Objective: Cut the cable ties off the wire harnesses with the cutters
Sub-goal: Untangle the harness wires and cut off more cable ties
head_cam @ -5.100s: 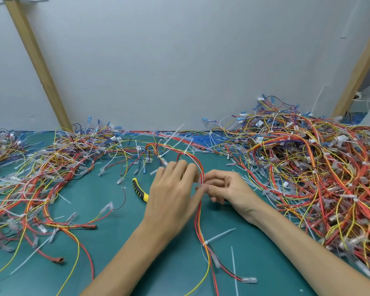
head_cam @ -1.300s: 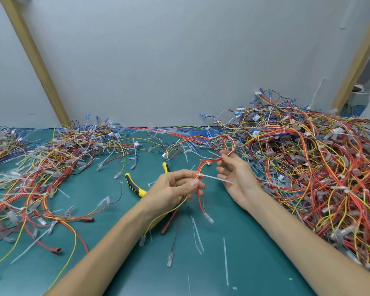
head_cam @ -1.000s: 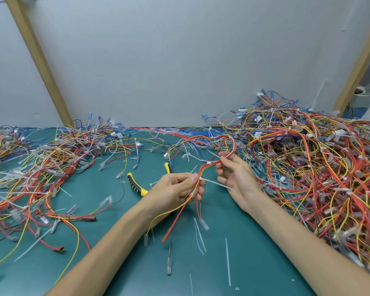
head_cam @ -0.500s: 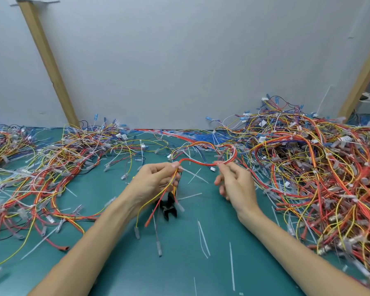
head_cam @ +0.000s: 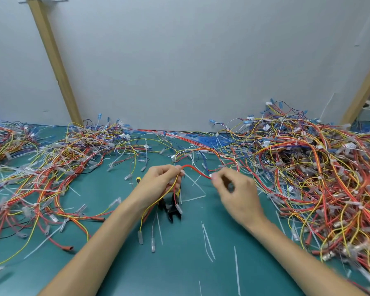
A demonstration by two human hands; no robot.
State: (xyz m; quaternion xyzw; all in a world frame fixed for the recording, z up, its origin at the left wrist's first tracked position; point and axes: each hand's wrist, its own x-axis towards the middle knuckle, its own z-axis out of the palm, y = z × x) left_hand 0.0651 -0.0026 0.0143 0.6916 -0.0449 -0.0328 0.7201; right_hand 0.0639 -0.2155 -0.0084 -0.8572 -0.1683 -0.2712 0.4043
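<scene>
the wire harness [head_cam: 198,171], a red and yellow strand, hangs just above the cutters [head_cam: 171,211], stretched between both hands. the left hand [head_cam: 160,182] grips its bundled wires with curled fingers, and loose ends dangle past the cutters. the right hand [head_cam: 237,194], right of the cutters, pinches the red wire at its fingertips. the cutters lie on the green surface [head_cam: 179,268], partly under the left hand. cut cable ties [head_cam: 207,242] lie just right of the cutters. a big harness pile [head_cam: 312,178] sits well right of them, another pile [head_cam: 41,167] well left.
</scene>
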